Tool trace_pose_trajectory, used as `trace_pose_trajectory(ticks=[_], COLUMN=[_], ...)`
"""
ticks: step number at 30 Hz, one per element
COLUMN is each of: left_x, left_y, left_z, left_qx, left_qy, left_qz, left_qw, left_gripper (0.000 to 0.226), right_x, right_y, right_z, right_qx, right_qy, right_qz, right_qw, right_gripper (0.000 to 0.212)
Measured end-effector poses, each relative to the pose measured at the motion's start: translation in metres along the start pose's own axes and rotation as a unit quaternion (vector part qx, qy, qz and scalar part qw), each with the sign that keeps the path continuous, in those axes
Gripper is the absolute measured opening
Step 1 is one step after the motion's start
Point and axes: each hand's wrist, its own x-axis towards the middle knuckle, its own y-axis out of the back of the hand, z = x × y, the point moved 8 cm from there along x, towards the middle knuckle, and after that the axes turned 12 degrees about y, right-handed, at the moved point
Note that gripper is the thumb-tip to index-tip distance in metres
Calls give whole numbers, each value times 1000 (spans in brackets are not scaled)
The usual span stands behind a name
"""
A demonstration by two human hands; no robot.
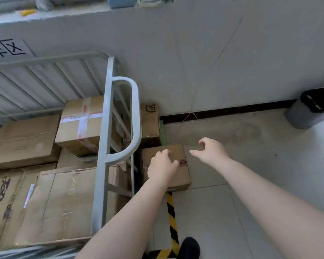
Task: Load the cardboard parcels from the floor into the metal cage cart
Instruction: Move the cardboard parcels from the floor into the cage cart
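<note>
Grey tiled floor by white wall; left hand and right hand loosely spread, empty, above floor parcel.

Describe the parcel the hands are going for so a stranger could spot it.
Find the metal cage cart and its looped handle. On the floor just right of it lie two cardboard parcels; take the nearer parcel, under the left hand. Unlike the far parcel, it lies flat and bears a red stamp.

Bare forearms, sleeveless; one black shoe
</note>
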Motion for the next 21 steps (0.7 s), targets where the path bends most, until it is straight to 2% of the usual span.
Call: trace_pose_trajectory(ticks=[4, 11, 14, 17, 21], left_x=[58, 182, 232, 277, 317], left_y=[-60, -165, -192, -204, -227], left_z=[-47, -118, -153, -187, -226], left_qx=[16, 42, 22, -12, -87], left_qy=[97, 198, 246, 300, 367], left_qz=[-17, -23, 5, 47, 46], left_qw=[995, 979, 969, 953, 925], left_gripper=[48, 54, 59, 67, 81], right_x=[41, 137, 177, 213, 243], right_y=[-70, -211, -268, -304, -334], right_z=[63, 153, 182, 206, 234], right_qx=[19, 67, 117, 137, 178], right_qy=[-48, -101, -125, -145, -176], right_qz=[-55, -105, -98, -60, -18], right_qw=[997, 987, 980, 978, 968], right_gripper=[62, 77, 87, 97, 101])
